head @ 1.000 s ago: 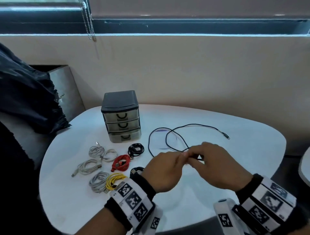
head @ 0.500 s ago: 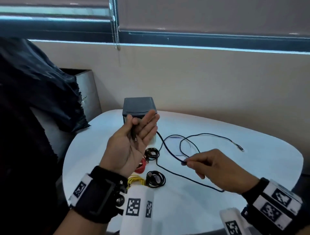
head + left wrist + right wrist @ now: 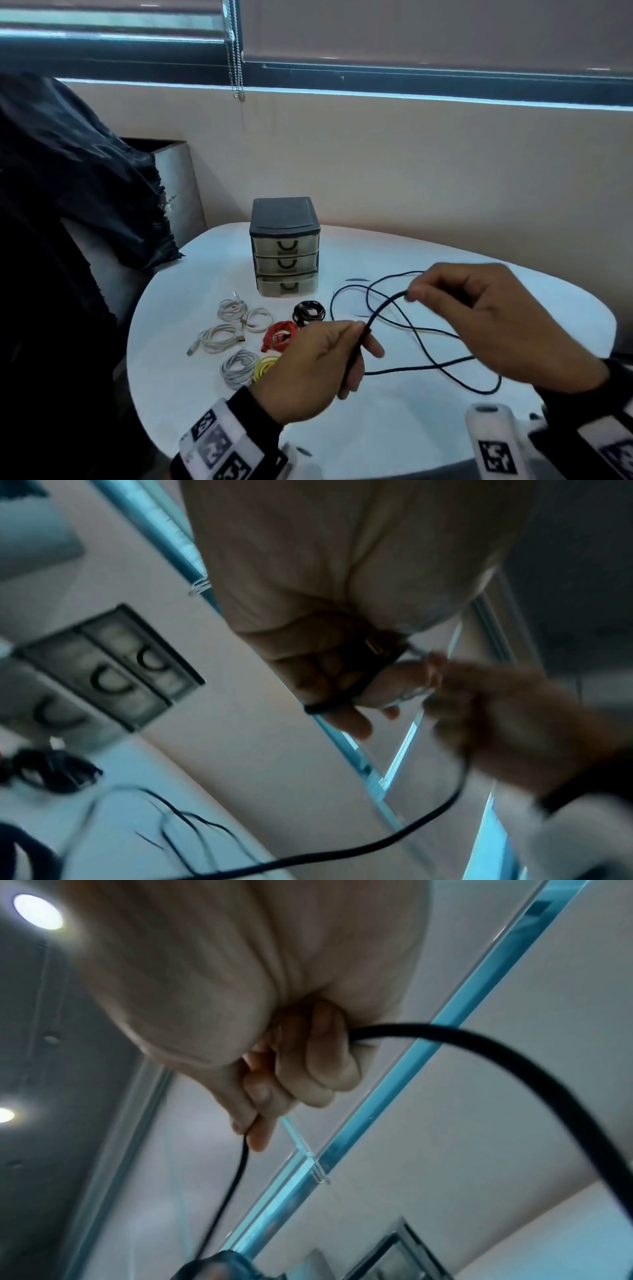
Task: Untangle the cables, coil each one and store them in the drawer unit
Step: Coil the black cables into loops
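A long black cable (image 3: pixel 383 310) runs between my two hands above the white table (image 3: pixel 191 394); the rest of it lies in loose loops (image 3: pixel 428 368) on the table's right side. My left hand (image 3: pixel 359 342) grips one stretch of it, and in the left wrist view the cable (image 3: pixel 342 706) crosses the curled fingers. My right hand (image 3: pixel 412 295) pinches the cable higher up between thumb and forefinger, which the right wrist view shows as fingertips (image 3: pixel 255 1137) closed on the cable (image 3: pixel 479 1047). The dark drawer unit (image 3: pixel 285 246) stands behind, its three drawers shut.
Several coiled cables lie in front of the unit: white ones (image 3: pixel 233 308), a grey one (image 3: pixel 238 368), a yellow one (image 3: pixel 265 365), a red one (image 3: pixel 279 337) and a black one (image 3: pixel 308 311). A dark cloth (image 3: pixel 68 205) hangs at the left. A wall stands behind the table.
My left hand has come down from a raised, open-palm pose and curled round the cable. My right hand has risen, lifting a stretch of cable off the table.
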The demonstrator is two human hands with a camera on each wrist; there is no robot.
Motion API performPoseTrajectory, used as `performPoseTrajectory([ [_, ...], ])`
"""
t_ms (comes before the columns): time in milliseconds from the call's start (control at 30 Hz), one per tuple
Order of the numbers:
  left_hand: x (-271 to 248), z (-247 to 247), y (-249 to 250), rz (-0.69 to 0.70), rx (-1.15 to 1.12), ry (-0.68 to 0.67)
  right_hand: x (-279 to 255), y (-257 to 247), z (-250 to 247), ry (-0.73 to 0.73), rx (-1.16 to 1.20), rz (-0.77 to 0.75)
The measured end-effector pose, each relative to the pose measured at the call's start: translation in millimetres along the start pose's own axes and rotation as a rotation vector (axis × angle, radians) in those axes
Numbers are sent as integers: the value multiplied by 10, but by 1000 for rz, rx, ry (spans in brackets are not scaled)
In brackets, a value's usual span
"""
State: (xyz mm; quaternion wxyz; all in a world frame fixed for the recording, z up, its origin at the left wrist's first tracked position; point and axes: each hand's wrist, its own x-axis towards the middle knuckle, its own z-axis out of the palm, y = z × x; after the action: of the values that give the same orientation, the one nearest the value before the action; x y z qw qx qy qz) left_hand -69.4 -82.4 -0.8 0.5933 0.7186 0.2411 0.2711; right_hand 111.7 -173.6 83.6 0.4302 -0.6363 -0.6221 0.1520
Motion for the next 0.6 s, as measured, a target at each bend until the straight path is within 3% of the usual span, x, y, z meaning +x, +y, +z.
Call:
performPoseTrajectory([
  [67,-57,-5,152,-5,-257,-33,109,154,-13,77,79,66],
  [167,-65,-92,368,15,-626,12,171,370,121,77,136,142],
  [300,7,-181,459,96,-951,171,1,507,409,-133,17,146],
  [400,83,-179,366,87,-951,319,-207,438,598,-353,-42,70],
  [500,138,-182,203,81,-909,395,-380,296,670,-481,-136,-46],
  [600,150,-194,88,40,-501,450,-470,124,591,-556,-177,-12],
])
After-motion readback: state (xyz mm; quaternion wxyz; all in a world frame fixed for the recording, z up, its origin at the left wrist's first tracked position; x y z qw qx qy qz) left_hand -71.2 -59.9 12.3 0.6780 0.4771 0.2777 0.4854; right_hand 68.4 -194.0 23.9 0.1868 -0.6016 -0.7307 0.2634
